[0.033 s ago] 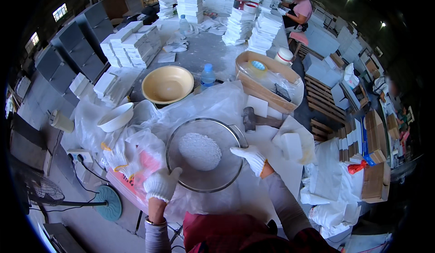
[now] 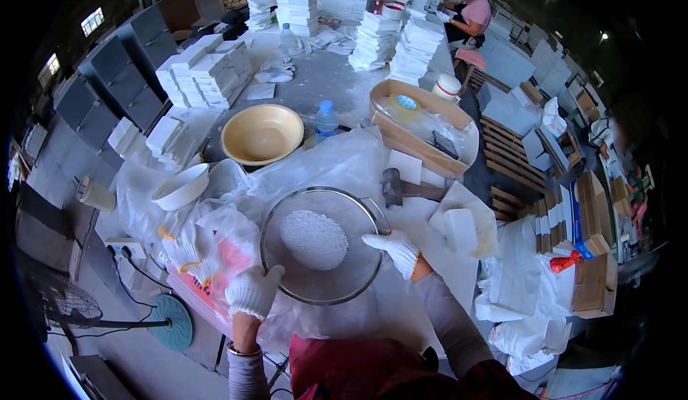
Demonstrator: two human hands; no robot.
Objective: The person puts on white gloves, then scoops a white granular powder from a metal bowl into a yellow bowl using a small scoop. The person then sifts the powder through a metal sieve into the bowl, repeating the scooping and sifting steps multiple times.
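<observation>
A round sieve (image 2: 364, 256) with a metal rim is in front of me, over plastic sheeting. White granules (image 2: 315, 239) lie heaped in its mesh, left of the middle. My left hand (image 2: 252, 291), in a white knit glove, grips the rim at the lower left, thumb on top. On the right side my right hand (image 2: 394, 248), gloved too, holds the rim below the wire loop handle (image 2: 380, 213); its fingers are partly hidden beneath. Beside my left hand rests a spare pair of white gloves (image 2: 192, 251).
Beyond the sieve stand a tan basin (image 2: 264, 133), a white bowl (image 2: 180, 188), a water bottle (image 2: 326, 122) and a cardboard box (image 2: 423, 142). A hammer (image 2: 393, 186) lies right of the sieve. White tile stacks (image 2: 204, 76) stand farther back. Two people work at the far end.
</observation>
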